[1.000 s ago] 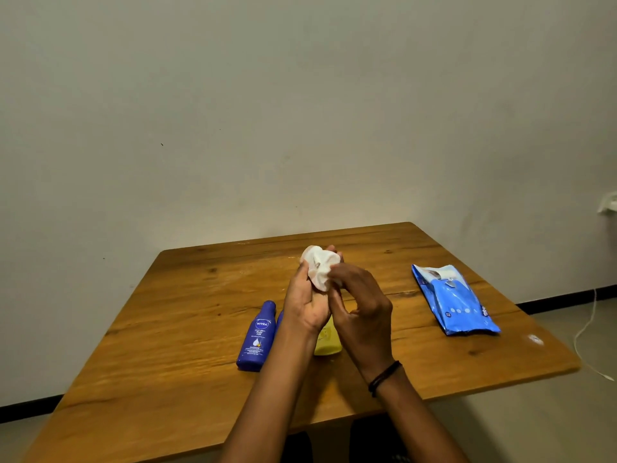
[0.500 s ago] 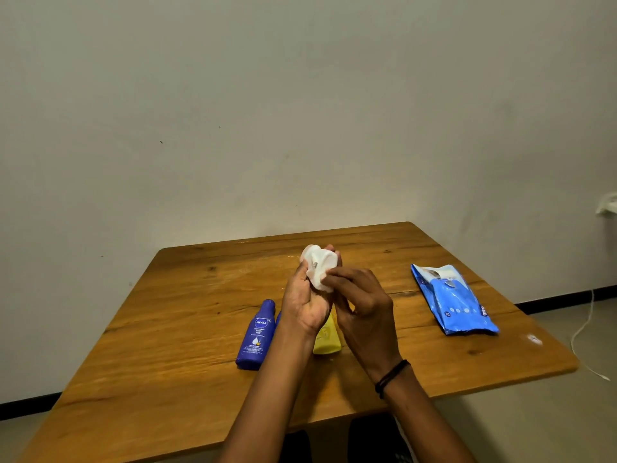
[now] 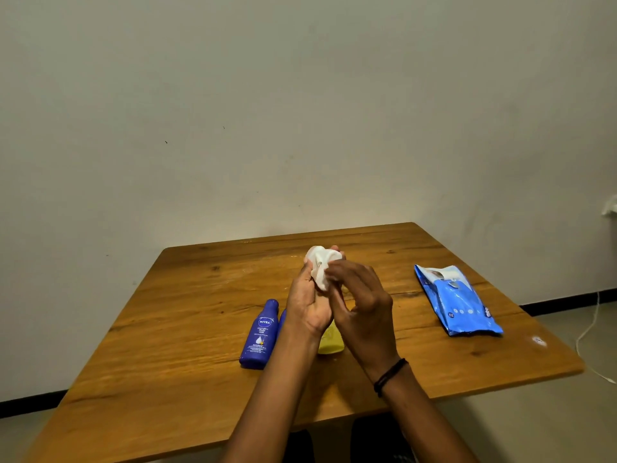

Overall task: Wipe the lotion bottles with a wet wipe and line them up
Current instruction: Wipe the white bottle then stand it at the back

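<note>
Centre frame: left hand point(image 3: 309, 307) curls round bunched wet wipe point(image 3: 320, 267), right hand point(image 3: 365, 307) fingertips pinch it. Soft, limp; take by an edge. Blue bottle point(image 3: 260, 334), yellow bottle point(image 3: 331, 342) lie below, likely light, slick.

Lotion bottles at frame centre: one blue bottle point(image 3: 259, 332) in full view, one yellow bottle point(image 3: 330, 342) half hidden, and a blue sliver point(image 3: 283, 318) between them, perhaps a third. One white wipe point(image 3: 320, 265). One blue wipes pack point(image 3: 457, 302), right. One counter point(image 3: 187, 329).
</note>
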